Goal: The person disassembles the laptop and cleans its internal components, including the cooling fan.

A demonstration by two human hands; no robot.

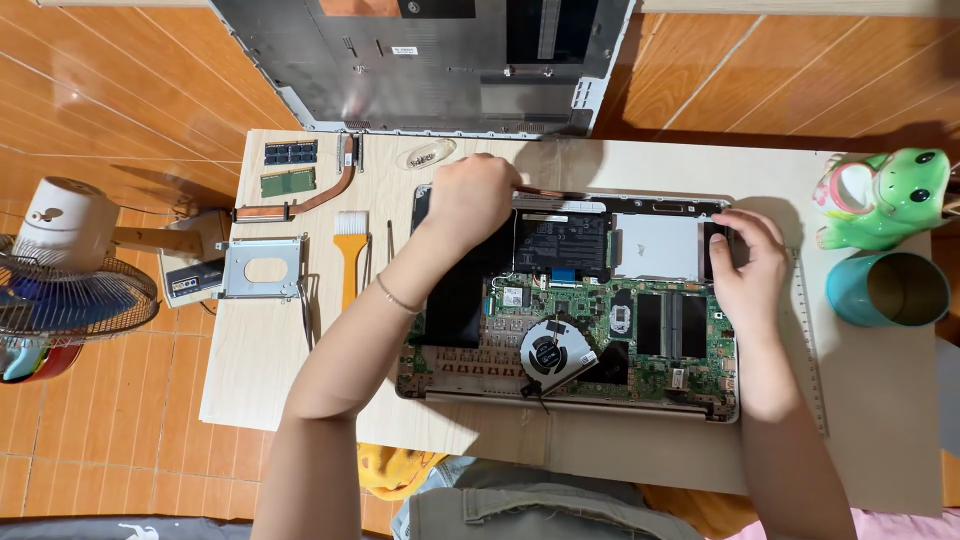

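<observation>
Both forearms reached over the opened grey laptop base (565, 300) with its bare green circuit board. At its far left corner the left hand (470, 200) was clenched around a thin dark tool (545, 192). At its right edge the right hand (750, 262) gripped the casing. Left of it lay an orange-handled brush (350, 250).
</observation>
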